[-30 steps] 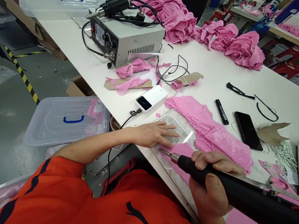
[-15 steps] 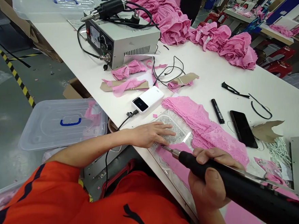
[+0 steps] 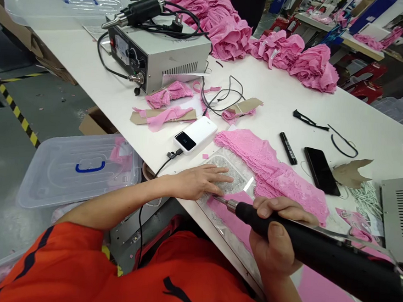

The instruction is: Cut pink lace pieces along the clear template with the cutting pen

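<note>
My left hand (image 3: 199,181) lies flat, fingers stretched out, on a clear template plate (image 3: 229,169) that covers pale lace at the table's near edge. My right hand (image 3: 278,241) is wrapped round the black handle of a hot cutting tool (image 3: 318,256). Its metal tip (image 3: 219,199) touches the pink fabric piece (image 3: 233,217) right beside my left fingers. A long strip of pink lace (image 3: 272,172) runs from the plate toward the right.
A white power bank (image 3: 195,136), grey control box (image 3: 160,51) with a second tool on top, black marker (image 3: 287,148), phone (image 3: 320,171) and cables lie on the white table (image 3: 295,93). Pink fabric heaps (image 3: 230,29) sit at the back. A lidded clear bin (image 3: 79,168) stands on the floor at left.
The tool's tip has slid left along the pink fabric, closer to my left fingers. My left hand stays flat on the plate. The view has shifted slightly.
</note>
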Demonstrator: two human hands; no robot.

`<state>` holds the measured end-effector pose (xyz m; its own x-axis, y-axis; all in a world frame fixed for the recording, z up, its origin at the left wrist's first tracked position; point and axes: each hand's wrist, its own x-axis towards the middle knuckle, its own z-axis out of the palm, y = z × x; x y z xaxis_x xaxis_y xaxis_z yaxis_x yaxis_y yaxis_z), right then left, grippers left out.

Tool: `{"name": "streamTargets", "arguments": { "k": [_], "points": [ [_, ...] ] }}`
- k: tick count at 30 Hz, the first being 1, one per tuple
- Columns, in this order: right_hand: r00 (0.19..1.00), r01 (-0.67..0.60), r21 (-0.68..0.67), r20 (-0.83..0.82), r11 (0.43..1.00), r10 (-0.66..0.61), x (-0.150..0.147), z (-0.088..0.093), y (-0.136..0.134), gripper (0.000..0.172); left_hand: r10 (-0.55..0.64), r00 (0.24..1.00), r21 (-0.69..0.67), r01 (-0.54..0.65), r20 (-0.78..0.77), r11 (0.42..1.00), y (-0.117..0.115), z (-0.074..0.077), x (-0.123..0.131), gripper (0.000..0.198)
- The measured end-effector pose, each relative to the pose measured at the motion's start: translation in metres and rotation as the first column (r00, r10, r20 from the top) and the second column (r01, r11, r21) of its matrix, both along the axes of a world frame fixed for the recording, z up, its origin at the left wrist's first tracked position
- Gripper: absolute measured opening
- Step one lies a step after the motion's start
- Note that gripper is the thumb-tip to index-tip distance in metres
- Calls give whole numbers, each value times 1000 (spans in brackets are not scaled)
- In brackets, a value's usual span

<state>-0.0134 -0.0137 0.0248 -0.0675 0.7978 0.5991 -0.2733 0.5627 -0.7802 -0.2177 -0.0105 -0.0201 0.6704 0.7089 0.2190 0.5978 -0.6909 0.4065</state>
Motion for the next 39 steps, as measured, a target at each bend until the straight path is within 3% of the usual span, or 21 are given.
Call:
{"name": "streamTargets", "arguments": {
  "k": [4, 9, 12, 18, 25, 39],
  "points": [
    [998, 43, -46, -34, 998, -44, 12, 9, 5, 14, 0, 1000, 23, -1, 20, 1000, -2, 0, -3, 54],
    [943, 322, -26, -83, 947, -323, 47, 19, 23, 15, 18, 998, 94, -24, 61, 995, -7, 6, 2, 45],
    [910, 382, -111, -129, 918, -394, 58, 14, 30, 15, -28, 999, 113, 24, 36, 993, -8, 8, 15, 39],
    [930, 333, -138, -116, 933, -349, 48, 0, 31, 16, -67, 997, 193, 71, -30, 979, -2, 1, 33, 32],
    [941, 291, -130, -139, 948, -308, 44, -1, 34, 15, -28, 999, 262, 37, -38, 964, -3, -4, 33, 29],
    [963, 237, -82, -112, 968, -245, 43, -7, 35, 14, -30, 998, 252, 42, -51, 967, -3, -3, 33, 30]
  ]
}}
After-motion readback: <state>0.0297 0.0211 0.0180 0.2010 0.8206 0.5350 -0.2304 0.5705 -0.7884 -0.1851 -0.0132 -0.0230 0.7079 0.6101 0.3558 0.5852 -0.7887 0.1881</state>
